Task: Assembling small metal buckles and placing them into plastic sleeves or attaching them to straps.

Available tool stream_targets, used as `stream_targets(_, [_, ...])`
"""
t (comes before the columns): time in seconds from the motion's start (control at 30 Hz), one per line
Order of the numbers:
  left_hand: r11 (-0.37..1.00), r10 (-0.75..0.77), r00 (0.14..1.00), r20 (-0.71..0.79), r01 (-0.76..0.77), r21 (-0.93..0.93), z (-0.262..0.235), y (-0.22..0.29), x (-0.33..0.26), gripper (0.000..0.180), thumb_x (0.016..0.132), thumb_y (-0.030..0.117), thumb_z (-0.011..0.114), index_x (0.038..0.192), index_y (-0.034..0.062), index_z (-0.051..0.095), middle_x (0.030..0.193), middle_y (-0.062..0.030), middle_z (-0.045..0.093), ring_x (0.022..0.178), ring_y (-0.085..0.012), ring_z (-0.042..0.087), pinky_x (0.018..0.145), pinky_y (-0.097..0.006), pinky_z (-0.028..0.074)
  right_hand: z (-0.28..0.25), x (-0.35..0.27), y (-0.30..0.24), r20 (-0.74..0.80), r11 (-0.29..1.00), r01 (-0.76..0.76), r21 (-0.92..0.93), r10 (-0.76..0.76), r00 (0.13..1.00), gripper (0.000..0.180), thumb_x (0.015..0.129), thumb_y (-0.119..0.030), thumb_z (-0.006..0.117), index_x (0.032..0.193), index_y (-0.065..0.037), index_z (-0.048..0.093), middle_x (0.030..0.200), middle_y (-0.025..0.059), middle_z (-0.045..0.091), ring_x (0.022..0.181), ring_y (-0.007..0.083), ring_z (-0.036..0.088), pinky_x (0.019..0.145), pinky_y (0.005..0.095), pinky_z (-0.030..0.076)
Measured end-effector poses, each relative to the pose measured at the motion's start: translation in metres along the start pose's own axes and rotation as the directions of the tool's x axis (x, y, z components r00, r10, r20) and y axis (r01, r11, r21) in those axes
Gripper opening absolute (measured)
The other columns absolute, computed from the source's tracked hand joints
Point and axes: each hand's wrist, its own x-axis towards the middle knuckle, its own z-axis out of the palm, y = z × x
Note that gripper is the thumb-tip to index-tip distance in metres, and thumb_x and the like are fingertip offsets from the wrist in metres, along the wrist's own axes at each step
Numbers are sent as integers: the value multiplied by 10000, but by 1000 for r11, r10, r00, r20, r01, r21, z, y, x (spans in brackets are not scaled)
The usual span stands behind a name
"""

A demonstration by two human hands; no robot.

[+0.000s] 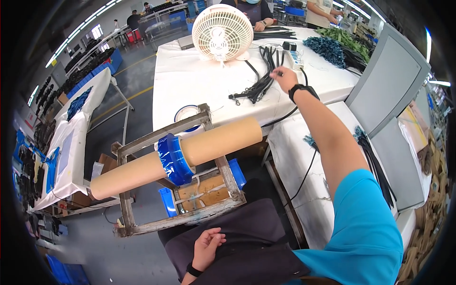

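My right hand [286, 80] reaches far over the white-covered table, its fingertips pinched on a black strap at the edge of a loose bundle of black straps [260, 89]. Metal-looking fittings show at the bundle's near end. Close to my lap, my left hand [205, 247] hangs with fingers loosely curled and a gap at the thumb; nothing is seen in it. Between me and the table, a long brown cardboard tube [223, 139] lies tilted across a worn metal frame [178, 225]. Rolls of shiny blue tape [175, 159] sit around its middle.
A white fan [222, 34] stands on the table [173, 78], with a power strip [295, 59] and its black cable to the right. A tape roll [187, 115] lies at the near edge. Grey panels [392, 78] rise on the right. Another person [259, 16] sits opposite.
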Motion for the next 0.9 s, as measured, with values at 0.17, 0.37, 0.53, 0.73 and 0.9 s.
stream_targets(0.17, [1000,-5,1000,-18,5,8,-5,1,-6,267,921,126,555,1151,-6,523,988,-95,641,863,-136,620,745,-229,474,10,-19,-1,276,964,201,-173,-148,950,265,742,-245,724,899,-48,645,861,169,650,832,327,620,738,371,492])
stream_targets(0.37, [999,-12,999,-42,11,-32,-9,-3,-4,260,919,117,552,1146,-5,525,986,-100,641,856,-138,622,743,-233,477,-43,23,-51,-321,908,27,418,120,940,203,891,-194,600,863,7,604,642,17,590,564,71,520,521,221,416])
stream_targets(0.53, [1000,-14,999,-28,14,-11,-6,0,2,252,916,109,550,1138,-8,530,979,-102,643,852,-139,622,738,-233,476,-126,74,-90,-510,590,313,744,199,837,245,884,-183,623,842,44,542,733,106,629,587,125,604,536,230,503])
stream_targets(0.73, [1000,25,1000,-2,-25,0,0,3,0,251,916,103,547,1140,-10,529,974,-99,644,843,-138,624,734,-231,475,-206,75,-122,-595,584,474,659,18,804,277,899,-209,601,942,57,535,840,137,636,706,177,638,642,259,553])
stream_targets(0.9, [999,41,999,-2,-41,3,-3,5,-13,248,917,101,546,1137,-11,531,971,-98,644,842,-136,623,731,-229,474,-262,8,-199,-625,575,587,570,-161,764,302,936,-246,537,906,52,583,850,117,642,723,133,602,658,212,513])
